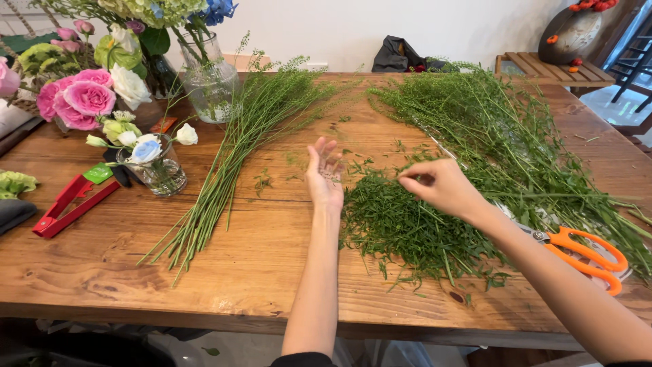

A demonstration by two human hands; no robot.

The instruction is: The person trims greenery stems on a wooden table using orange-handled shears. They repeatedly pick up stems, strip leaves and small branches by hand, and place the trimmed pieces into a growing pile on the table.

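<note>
My left hand lies open-palmed just left of the clippings pile; my right hand, above it, seemingly pinches a sprig. Bare surface lies toward the near edge.

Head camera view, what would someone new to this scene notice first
Greenery dominates the wooden table: a pile of green trimmings at centre, under the two hands, with the left hand open palm-up and the right hand pinching above the pile. A neat bundle of stripped stems lies to the left, orange-handled scissors sit at right, and pink roses stand far left.
</note>
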